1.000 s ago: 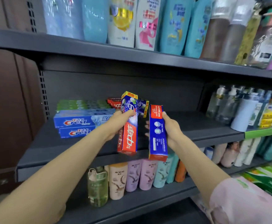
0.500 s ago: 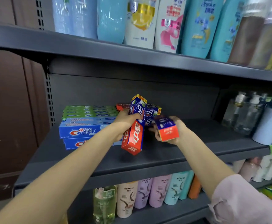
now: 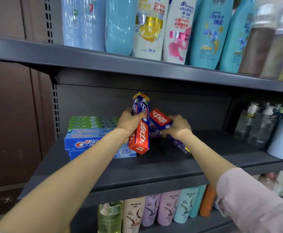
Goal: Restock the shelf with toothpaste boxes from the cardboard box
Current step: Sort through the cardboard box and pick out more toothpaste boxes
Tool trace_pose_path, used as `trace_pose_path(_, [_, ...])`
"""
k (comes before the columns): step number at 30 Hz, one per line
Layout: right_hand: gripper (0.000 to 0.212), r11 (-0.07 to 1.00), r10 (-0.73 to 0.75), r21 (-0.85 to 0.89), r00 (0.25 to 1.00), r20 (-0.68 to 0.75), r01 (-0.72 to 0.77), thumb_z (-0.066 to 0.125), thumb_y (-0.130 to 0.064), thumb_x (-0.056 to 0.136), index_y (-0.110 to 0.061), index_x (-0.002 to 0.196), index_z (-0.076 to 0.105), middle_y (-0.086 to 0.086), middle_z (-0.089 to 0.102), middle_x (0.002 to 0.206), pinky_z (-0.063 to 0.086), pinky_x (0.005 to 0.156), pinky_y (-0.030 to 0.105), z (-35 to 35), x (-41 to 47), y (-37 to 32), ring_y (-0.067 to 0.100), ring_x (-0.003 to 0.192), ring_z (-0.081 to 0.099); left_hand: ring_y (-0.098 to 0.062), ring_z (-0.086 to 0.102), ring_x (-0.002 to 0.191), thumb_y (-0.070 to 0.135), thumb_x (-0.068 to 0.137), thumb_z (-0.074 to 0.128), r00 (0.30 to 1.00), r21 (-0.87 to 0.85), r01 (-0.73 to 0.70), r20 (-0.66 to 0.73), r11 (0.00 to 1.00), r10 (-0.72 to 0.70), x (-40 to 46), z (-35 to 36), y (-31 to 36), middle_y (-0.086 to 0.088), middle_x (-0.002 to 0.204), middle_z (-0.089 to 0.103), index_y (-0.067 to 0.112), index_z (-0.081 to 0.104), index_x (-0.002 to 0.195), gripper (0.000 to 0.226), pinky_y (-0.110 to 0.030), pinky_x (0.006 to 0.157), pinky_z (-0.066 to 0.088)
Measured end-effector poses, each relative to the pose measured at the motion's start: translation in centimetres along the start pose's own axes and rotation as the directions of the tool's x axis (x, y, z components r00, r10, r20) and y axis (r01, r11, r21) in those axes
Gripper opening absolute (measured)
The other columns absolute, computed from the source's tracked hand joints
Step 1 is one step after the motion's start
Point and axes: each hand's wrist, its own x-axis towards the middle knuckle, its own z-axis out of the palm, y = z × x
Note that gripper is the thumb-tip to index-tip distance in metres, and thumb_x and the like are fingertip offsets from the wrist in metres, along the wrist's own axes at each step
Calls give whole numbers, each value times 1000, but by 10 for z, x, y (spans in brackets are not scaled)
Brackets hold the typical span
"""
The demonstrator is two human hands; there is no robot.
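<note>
Scanning from my left, I see the stack of pale-blue and green cardboard toothpaste cartons [image 3: 93, 135] lying flat on the dark grey metal shelf [image 3: 154, 167], its near end hidden behind my left forearm. My left hand [image 3: 129, 122] is next: its fingers [image 3: 140, 116] are curled round the middle of a long red-and-blue toothpaste box [image 3: 140, 125], which I hold nearly upright, yellow-topped end above the knuckles, red end hanging below the palm, just above the shelf surface. Just right of those fingers, a second red-and-blue toothpaste box [image 3: 160, 119] sits tilted, its red face turned up. My right hand [image 3: 177, 126] rests over it, fingertips [image 3: 171, 117] on its far end and thumb tucked low; I'd call that a light grip, the fingers bent round the carton. Under that hand, more dark-blue toothpaste boxes [image 3: 179, 143] lie on the shelf, one reaching toward me beneath the wrist. A pale pink sleeve [image 3: 248, 199] covers my right upper arm. Farther right of the fingers stand blurred clear and white pump bottles [image 3: 271, 130]. Above the hands runs a row of shampoo refill pouches [image 3: 154, 27]; below them, pastel bottles [image 3: 161, 211].
</note>
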Motion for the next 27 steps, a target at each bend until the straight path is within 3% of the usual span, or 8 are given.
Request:
trace_pose_path(3, [68, 936, -161, -307, 985, 57, 171, 75, -23, 77, -27, 137, 45, 5, 53, 134, 34, 106, 40, 6, 5, 6, 29, 123, 49, -29, 65, 87, 26, 88, 63, 999, 30, -41, -17, 999, 42, -1, 0, 2, -11, 100, 64, 19, 42, 107, 29, -41, 86, 54])
trace_pose_path(8, [63, 839, -353, -425, 934, 52, 341, 61, -19, 88, -35, 142, 33, -5, 38, 149, 16, 109, 36, 20, 4, 18, 21, 137, 30, -27, 65, 87, 27, 87, 65, 999, 51, -27, 23, 998, 26, 0, 0, 0, -12, 103, 64, 17, 44, 114, 36, -38, 82, 55])
trace_pose_path(13, [63, 782, -393, -524, 920, 5, 337, 64, -24, 86, -32, 141, 34, -3, 42, 145, 22, 104, 37, 40, 19, 16, 19, 135, 34, -29, 67, 89, 27, 86, 66, 998, 80, -38, 54, 996, 34, 7, 5, 4, -15, 105, 67, 18, 47, 111, 33, -42, 86, 55])
trace_pose_path(17, [64, 715, -423, -614, 906, 3, 335, 63, -26, 86, -30, 143, 34, 7, 34, 144, 26, 107, 41, 59, 26, 21, 28, 135, 28, -21, 65, 73, 26, 86, 66, 998, 75, -19, 61, 997, 15, 14, 0, -4, -9, 89, 66, 18, 45, 105, 29, -35, 76, 55])
trace_pose_path(19, [66, 754, -384, -567, 923, 27, 331, 63, -20, 86, -29, 144, 33, 12, 34, 142, 35, 104, 41, 73, 30, 26, 32, 131, 35, -19, 64, 69, 26, 86, 66, 998, 75, -21, 54, 997, 17, 17, -4, -8, -7, 84, 66, 18, 46, 105, 28, -33, 74, 54])
trace_pose_path(21, [67, 857, -305, -411, 949, 83, 311, 62, -11, 85, -29, 143, 34, 13, 41, 137, 45, 98, 42, 81, 37, 28, 33, 123, 47, -21, 65, 70, 26, 86, 66, 998, 80, -19, 56, 997, 14, 19, -6, -10, -9, 87, 67, 18, 47, 104, 27, -35, 76, 55])
trace_pose_path(24, [60, 937, -316, -96, 933, 171, 335, 63, -11, 86, -24, 140, 41, 7, 47, 140, 39, 107, 42, 82, 43, 29, 27, 128, 46, -21, 65, 73, 27, 87, 66, 998, 102, -12, 65, 995, 6, 19, -7, -13, -11, 93, 67, 17, 46, 107, 29, -36, 78, 55])
trace_pose_path(27, [52, 932, -362, 60, 907, 214, 358, 56, -15, 93, -22, 143, 39, 2, 44, 145, 32, 112, 34, 81, 37, 32, 21, 133, 41, -19, 65, 71, 28, 87, 65, 997, 116, -9, 79, 993, 0, 19, -7, -13, -7, 87, 66, 18, 45, 106, 29, -32, 74, 54])
